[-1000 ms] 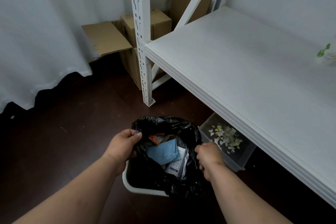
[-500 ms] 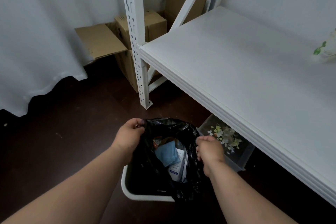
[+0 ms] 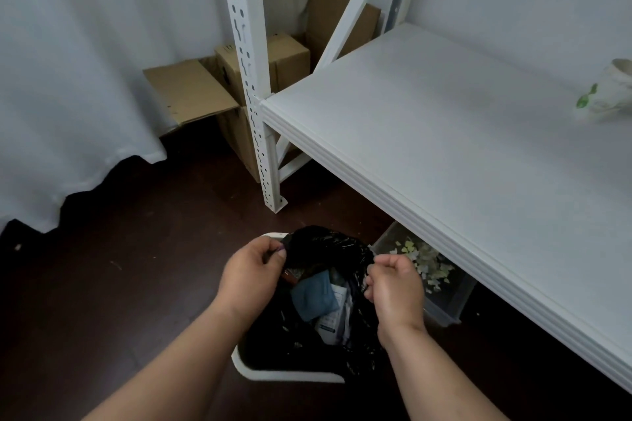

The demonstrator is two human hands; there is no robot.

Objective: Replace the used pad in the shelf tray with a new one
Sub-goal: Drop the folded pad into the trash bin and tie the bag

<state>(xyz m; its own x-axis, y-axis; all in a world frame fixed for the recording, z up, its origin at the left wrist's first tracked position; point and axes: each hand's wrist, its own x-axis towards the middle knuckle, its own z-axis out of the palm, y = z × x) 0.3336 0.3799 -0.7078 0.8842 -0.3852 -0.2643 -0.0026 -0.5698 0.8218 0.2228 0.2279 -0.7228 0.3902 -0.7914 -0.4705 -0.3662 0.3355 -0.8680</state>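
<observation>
Blue pad (image 3: 316, 297) lies in the black bag (image 3: 328, 246), whose rim both hands' fingers (image 3: 273, 253) pinch.

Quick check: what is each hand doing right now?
Left hand: pinches the black bin bag at its rim.
Right hand: fingers curled, grips the bag's opposite edge.
</observation>
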